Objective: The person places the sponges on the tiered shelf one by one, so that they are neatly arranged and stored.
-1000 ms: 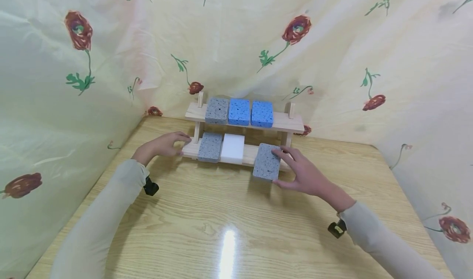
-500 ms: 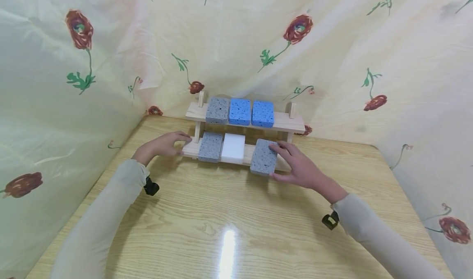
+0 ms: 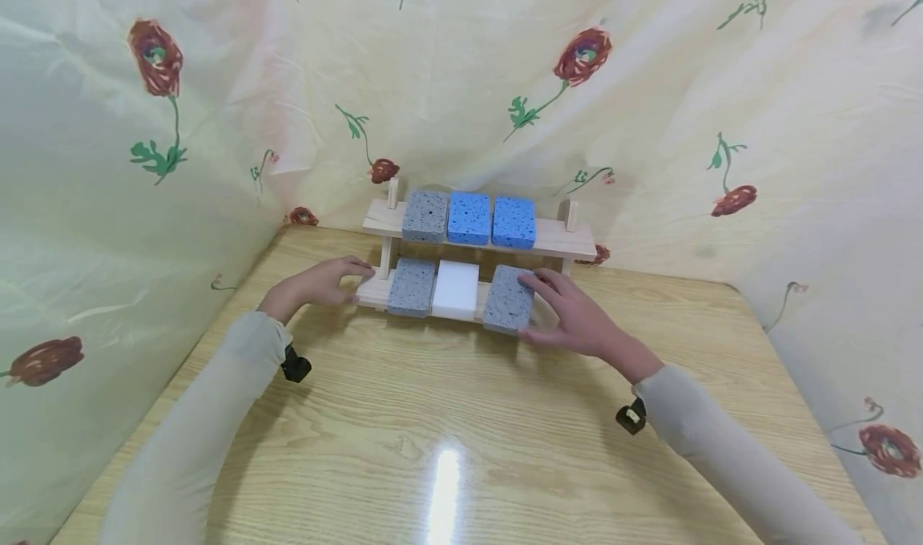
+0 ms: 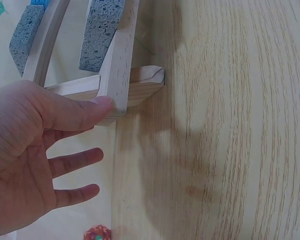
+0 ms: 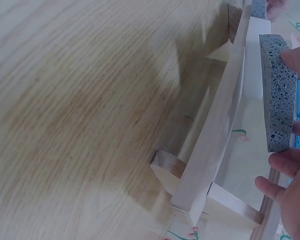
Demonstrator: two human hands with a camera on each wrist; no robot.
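My right hand (image 3: 580, 316) grips a grey speckled sponge (image 3: 508, 298) by its right end. In the right wrist view this sponge (image 5: 279, 95) appears edge-on, raised off the lower plank, thumb on one side and fingers on the other. My left hand (image 3: 320, 282) holds the left end of the two-tier wooden rack (image 3: 555, 239). Its thumb (image 4: 101, 104) lies on the lower plank's end in the left wrist view, with two fingers spread free below. On the lower tier are another grey sponge (image 3: 411, 287) and a white sponge (image 3: 456, 290), left of the held one.
The upper tier bears a grey sponge (image 3: 425, 215) and two blue sponges (image 3: 469, 217) side by side. The rack stands at the back of a wood-grain table (image 3: 346, 433), before a flowered cloth (image 3: 461, 80). Light glares off the table's front.
My right hand has carried the grey sponge left and back, over the lower tier beside the white sponge. The left hand has stayed at the rack's end.
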